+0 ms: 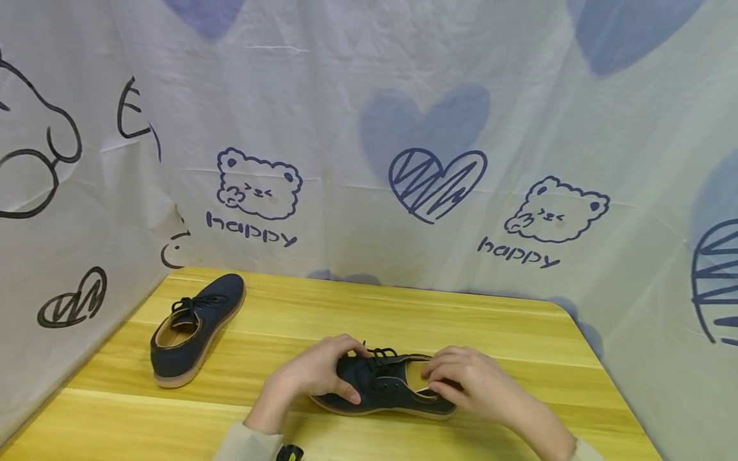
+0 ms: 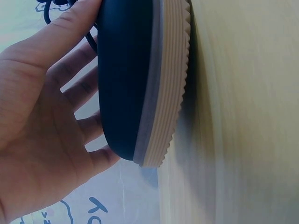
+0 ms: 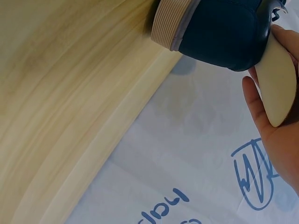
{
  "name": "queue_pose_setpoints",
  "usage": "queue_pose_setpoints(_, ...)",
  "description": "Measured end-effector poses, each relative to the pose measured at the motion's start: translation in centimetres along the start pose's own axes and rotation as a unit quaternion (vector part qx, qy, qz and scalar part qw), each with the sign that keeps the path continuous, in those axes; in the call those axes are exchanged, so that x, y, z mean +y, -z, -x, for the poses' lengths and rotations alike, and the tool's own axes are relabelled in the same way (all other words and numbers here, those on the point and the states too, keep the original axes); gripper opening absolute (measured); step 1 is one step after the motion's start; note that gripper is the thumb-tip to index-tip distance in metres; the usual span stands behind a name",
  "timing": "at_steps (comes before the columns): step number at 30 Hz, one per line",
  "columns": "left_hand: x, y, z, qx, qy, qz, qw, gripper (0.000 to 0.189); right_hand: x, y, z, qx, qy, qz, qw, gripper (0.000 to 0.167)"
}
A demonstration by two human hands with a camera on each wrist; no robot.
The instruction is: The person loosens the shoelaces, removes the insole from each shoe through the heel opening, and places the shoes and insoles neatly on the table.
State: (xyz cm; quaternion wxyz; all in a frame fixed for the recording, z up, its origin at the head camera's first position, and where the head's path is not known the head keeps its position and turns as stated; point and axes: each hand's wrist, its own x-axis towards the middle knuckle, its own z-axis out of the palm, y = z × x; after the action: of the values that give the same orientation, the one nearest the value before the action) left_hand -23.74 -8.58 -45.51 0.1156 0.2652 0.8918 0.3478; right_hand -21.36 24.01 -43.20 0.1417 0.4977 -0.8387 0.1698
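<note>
A dark navy lace-up shoe (image 1: pixel 371 394) with a ribbed tan sole lies in front of me, toe to the left. My left hand (image 1: pixel 319 368) grips its toe end, thumb on the near side and fingers on the far side. At the heel end, my right hand (image 1: pixel 469 378) holds a beige insole (image 3: pixel 278 86) by its rounded end, which sticks out of the shoe's opening in the right wrist view. The insole's other end is hidden inside the shoe. Black laces (image 1: pixel 380 358) are tied over the tongue.
A matching navy shoe (image 1: pixel 221 301) stands at the left of the wood-grain table (image 1: pixel 277 307), toe pointing away. White cloth (image 1: pixel 346 128) printed with hearts and bears hangs behind the table and along both sides. A black band (image 1: pixel 290 453) shows by the left sleeve.
</note>
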Motion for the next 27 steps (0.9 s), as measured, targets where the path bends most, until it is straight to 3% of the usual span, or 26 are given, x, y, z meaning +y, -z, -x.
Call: queue_pose_setpoints(27, -0.2, -0.2, -0.1, 0.003, -0.004, 0.004, 1.0000, 0.063, 0.0, 1.4, 1.6, 0.032, -0.002, 0.005, 0.9995, 0.011)
